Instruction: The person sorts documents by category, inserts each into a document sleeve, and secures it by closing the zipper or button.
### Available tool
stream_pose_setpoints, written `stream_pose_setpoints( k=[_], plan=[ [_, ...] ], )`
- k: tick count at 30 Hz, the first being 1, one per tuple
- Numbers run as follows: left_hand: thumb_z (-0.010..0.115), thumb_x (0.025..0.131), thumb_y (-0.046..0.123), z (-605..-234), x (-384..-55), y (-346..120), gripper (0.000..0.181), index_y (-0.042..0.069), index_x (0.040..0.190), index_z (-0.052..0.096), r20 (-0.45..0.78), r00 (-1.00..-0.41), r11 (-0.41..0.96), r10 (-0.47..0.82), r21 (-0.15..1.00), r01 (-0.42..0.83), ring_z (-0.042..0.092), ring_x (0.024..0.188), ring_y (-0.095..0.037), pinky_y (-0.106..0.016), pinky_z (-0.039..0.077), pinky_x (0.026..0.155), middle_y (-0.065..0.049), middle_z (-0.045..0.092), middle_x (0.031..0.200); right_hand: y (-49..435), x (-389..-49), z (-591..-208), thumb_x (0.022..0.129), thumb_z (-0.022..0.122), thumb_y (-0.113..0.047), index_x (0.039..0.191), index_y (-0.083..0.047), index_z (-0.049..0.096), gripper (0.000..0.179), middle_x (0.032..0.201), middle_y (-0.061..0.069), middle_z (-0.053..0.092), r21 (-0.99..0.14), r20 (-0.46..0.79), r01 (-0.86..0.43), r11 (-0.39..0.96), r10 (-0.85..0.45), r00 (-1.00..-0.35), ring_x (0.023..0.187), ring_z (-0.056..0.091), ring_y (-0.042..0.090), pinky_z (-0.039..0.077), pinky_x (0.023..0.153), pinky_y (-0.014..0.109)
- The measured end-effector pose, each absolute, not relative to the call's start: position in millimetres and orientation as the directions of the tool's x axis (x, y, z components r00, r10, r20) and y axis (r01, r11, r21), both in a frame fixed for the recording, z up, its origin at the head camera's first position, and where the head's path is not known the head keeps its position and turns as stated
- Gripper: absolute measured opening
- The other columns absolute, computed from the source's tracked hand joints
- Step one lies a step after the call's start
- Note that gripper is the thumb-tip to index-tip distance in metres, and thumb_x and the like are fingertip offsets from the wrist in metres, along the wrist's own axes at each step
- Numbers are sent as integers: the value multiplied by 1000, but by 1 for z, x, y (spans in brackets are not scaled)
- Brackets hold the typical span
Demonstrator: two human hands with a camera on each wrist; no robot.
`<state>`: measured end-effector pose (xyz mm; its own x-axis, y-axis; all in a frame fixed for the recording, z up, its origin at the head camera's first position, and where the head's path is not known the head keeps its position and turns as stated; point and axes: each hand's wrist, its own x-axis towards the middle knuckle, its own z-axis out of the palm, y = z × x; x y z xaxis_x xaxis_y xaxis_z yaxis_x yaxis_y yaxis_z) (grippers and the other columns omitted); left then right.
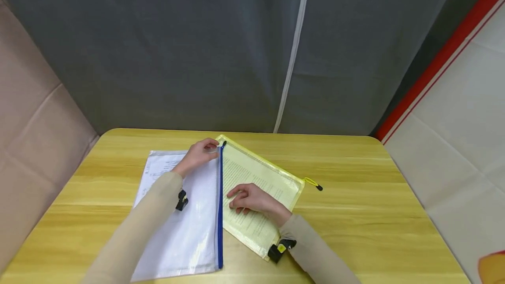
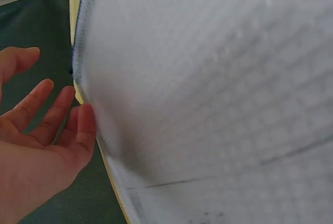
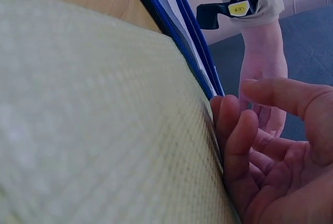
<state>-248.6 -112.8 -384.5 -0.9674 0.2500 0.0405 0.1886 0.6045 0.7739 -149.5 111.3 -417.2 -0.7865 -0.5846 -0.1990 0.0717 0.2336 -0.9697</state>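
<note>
A clear mesh zip pouch (image 1: 193, 227) with a blue zipper (image 1: 220, 214) and printed paper in it lies on the table. My left hand (image 1: 197, 156) is at its top right corner, by the dark zipper pull (image 1: 224, 143); in the left wrist view the fingers are loosely bent, fingertips at the pouch's edge. Partly beneath it lies a yellow mesh zip pouch (image 1: 276, 183), tilted, with a printed sheet inside. Over that one rests my right hand (image 1: 254, 198), fingers relaxed, pinching nothing. The right wrist view shows the two blue zipper strips (image 3: 187, 37) parted, with white paper between.
The wooden table (image 1: 355, 214) extends to both sides of the pouches. A yellow loop with a black tip (image 1: 318, 187) sticks out from the yellow pouch's right corner. Grey fabric (image 1: 177, 56) hangs behind the table, with pale panels at left and right.
</note>
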Motion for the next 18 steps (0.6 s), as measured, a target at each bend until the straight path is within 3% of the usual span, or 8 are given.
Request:
stream_pose_setpoints(
  k=[10, 18],
  plan=[
    [65, 92, 15, -395, -265, -114, 39, -5, 124, 57, 66, -963, 657, 260, 719, 227, 51, 119, -37, -47, 41, 98, -23, 58, 124, 112, -150, -416, 88, 63, -1, 113, 7, 60, 27, 88, 19, 70, -972, -198, 77, 221, -599, -776, 63, 60, 13, 46, 53, 24],
    [68, 90, 12, -399, -272, -112, 29, -1, 115, 65, 120, -948, 674, 295, 678, 295, 54, 106, -36, -49, 43, 93, -20, 60, 111, 113, -151, -418, 88, 64, -1, 111, 6, 61, 24, 82, 14, 70, -971, -204, 83, 225, -592, -780, 61, 60, 13, 46, 53, 24]
  ],
)
